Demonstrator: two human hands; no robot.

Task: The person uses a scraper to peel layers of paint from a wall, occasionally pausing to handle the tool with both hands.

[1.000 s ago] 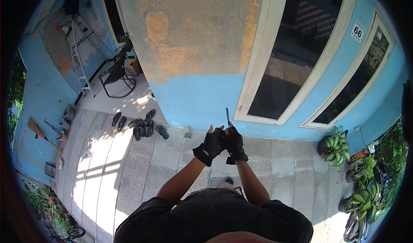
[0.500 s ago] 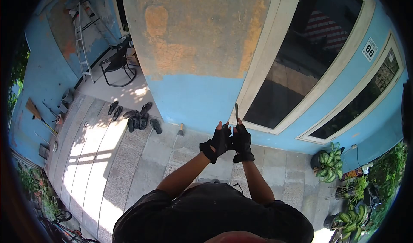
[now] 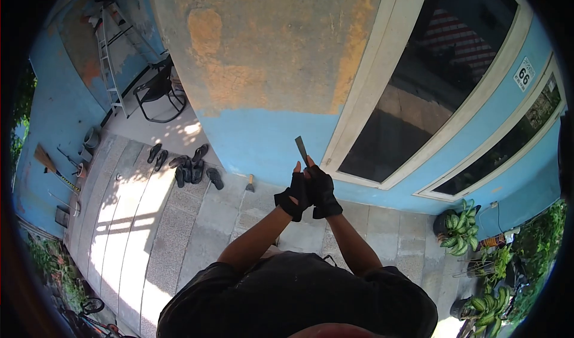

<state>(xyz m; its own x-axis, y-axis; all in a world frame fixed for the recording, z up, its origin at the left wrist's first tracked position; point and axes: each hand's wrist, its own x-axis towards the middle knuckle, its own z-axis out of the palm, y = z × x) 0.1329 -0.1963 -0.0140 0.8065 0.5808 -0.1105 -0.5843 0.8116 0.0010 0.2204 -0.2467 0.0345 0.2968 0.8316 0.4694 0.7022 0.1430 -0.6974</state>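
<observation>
My right hand (image 3: 321, 193), in a black fingerless glove, is closed around a scraper (image 3: 301, 147). The scraper's flat dark blade points up and to the left, and its handle is hidden by the glove. Pressed against the right hand is my left hand (image 3: 294, 196), gloved the same way. One bare fingertip of it stretches upward; the other fingers are mostly hidden between the hands. Both hands are in front of the lower blue part of the wall (image 3: 263, 138), apart from it. Above that, the wall (image 3: 269, 45) is scraped to grey and orange patches.
A wooden-handled scraper (image 3: 250, 184) leans at the wall's foot. Sandals (image 3: 190, 170) lie on the paving to the left, with a black chair (image 3: 158, 91) and a ladder (image 3: 107, 60) beyond. A framed window (image 3: 442, 69) and potted plants (image 3: 457, 229) are on the right.
The scraper has swung from nearly upright to leaning left, showing its broad side. Both hands have moved slightly left and closer together.
</observation>
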